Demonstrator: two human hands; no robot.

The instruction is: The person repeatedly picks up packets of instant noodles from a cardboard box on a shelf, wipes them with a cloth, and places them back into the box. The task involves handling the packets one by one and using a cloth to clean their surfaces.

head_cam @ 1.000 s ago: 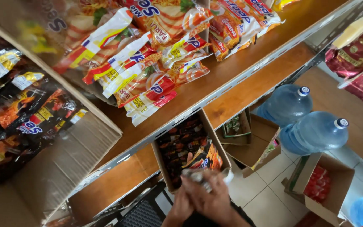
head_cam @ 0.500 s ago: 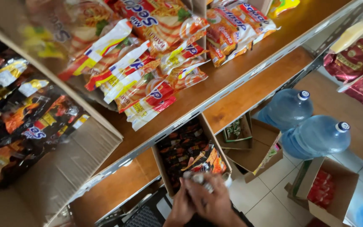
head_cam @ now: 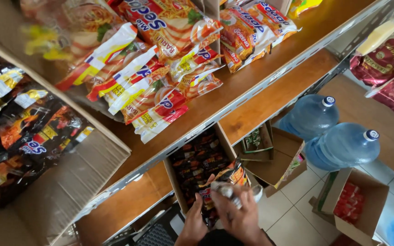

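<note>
**Loose grip over an open carton**

Head view: right hand [head_cam: 239, 214] closed around a crinkled dark and orange noodle packet [head_cam: 224, 182], held just above the open brown cardboard carton of dark packets [head_cam: 197, 159] beneath the wooden shelf [head_cam: 270, 98]. Left hand [head_cam: 196, 219] half curled against the same packet's lower edge. Slippery film, so liable to slide free and drop onto the white tiled floor [head_cam: 292, 218]. Could also snag the carton flap.

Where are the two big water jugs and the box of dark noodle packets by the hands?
upper water jug [head_cam: 308, 117], head view, on its blue body.
lower water jug [head_cam: 343, 148], head view, on its blue body.
box of dark noodle packets [head_cam: 199, 161], head view, on the packets inside.
</note>
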